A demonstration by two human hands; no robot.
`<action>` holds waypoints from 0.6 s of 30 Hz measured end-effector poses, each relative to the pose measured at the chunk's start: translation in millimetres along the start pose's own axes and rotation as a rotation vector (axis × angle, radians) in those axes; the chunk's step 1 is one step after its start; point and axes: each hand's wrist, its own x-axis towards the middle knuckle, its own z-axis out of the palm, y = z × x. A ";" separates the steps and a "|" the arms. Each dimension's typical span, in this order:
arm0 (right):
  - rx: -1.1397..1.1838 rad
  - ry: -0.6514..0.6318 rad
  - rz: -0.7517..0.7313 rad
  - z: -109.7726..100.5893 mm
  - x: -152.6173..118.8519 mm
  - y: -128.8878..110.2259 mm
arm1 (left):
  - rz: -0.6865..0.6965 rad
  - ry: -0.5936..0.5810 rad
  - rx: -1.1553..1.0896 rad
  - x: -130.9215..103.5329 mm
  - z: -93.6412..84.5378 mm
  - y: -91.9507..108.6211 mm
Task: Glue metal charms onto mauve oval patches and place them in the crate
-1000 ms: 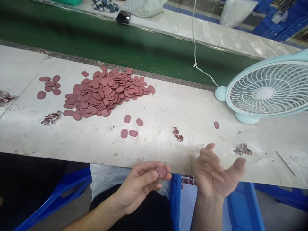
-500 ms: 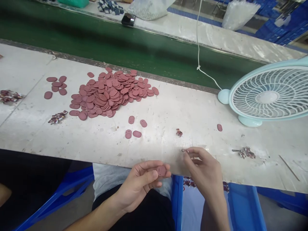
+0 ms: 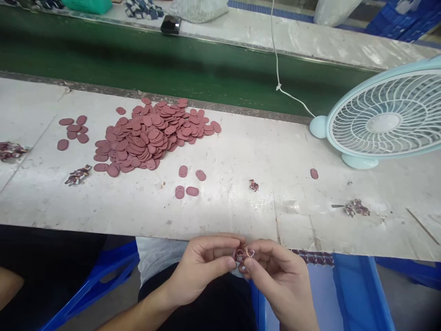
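Right hand (image 3: 280,278) moved in beside left hand (image 3: 198,271), pinching shiny maroon ringed part (image 3: 250,252), left clamped on maroon oval disc (image 3: 235,254), at tabletop (image 3: 223,211) near edge

The right hand (image 3: 284,272) has moved in beside the left hand (image 3: 203,265) at the table's (image 3: 223,209) near edge, bringing a small ringed piece (image 3: 250,252). Farther from that edge, the dark cluster (image 3: 254,185) has shrunk.

L hand (image 3: 203,262) & R hand (image 3: 285,276) both bare; L forearm (image 3: 151,305) bare too, approx 7 o'clock. Worn: plain blk cloth (image 3: 220,310) at 6 o'clock, lt grey cloth (image 3: 156,259) abt 7 o'clock, w/ soft creases.
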 end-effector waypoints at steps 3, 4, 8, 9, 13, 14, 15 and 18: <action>-0.003 -0.033 0.036 -3.8 -0.4 -1.2 | 0.001 -0.011 -0.034 -0.1 -0.5 -3.4; -0.006 -0.044 0.049 -4.7 -0.3 -1.2 | 0.001 -0.011 -0.050 -0.1 -0.7 -4.6; 0.016 -0.092 0.110 -6.3 0.1 0.8 | 0.008 0.033 -0.067 -0.7 0.1 -8.6; 0.024 -0.091 0.114 -6.1 -0.2 1.6 | 0.018 0.053 -0.059 -1.1 0.8 -9.4; -0.008 -0.065 0.056 -4.1 -3.0 4.3 | 0.048 0.129 -0.053 -2.6 4.7 -12.4; -0.032 -0.058 0.027 -3.6 -3.9 4.4 | 0.047 0.140 -0.054 -3.1 5.5 -13.0; -0.057 -0.050 -0.004 -3.2 -4.8 4.2 | 0.043 0.149 -0.052 -3.6 6.0 -13.4; -0.120 -0.035 -0.073 -3.1 -7.9 2.9 | 0.043 0.167 -0.028 -5.3 5.6 -14.1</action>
